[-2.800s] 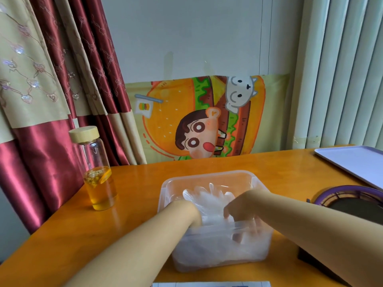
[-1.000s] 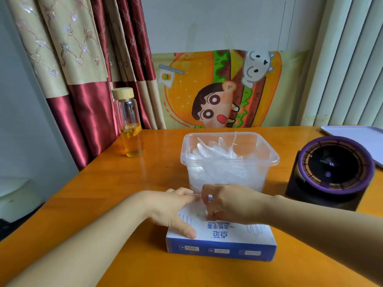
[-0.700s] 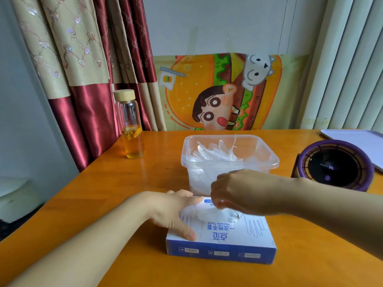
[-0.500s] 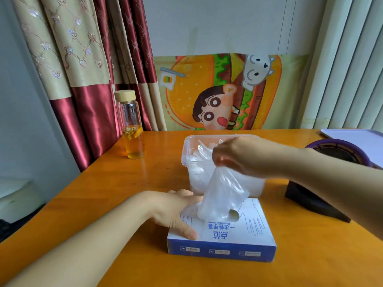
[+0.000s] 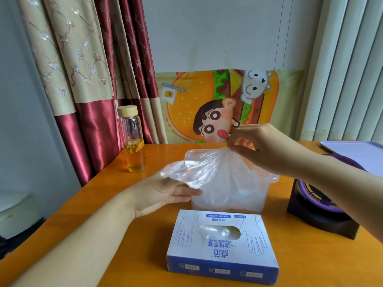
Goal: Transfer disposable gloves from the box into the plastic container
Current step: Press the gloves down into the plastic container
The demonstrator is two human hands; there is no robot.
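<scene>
A clear disposable glove [image 5: 209, 172] is stretched in the air in front of and above the plastic container [image 5: 273, 180]. My right hand [image 5: 261, 148] pinches its upper end above the container. My left hand [image 5: 165, 192] holds the glove's other end at the container's left side; the thumb is hidden behind the film. The container stands mid-table with several gloves inside, blurred through the held glove. The blue-and-white glove box [image 5: 221, 249] lies flat in front of it, with another glove showing in its oval opening [image 5: 219, 232].
A glass bottle [image 5: 133, 141] with yellow liquid stands at the back left near the table edge and the curtain. A dark device with a purple ring [image 5: 323, 206] sits right of the container. A white tray [image 5: 356, 152] lies at the far right.
My right hand pulled a glove out of the box and raised it over the container. My left hand left the box top and took the glove's lower end.
</scene>
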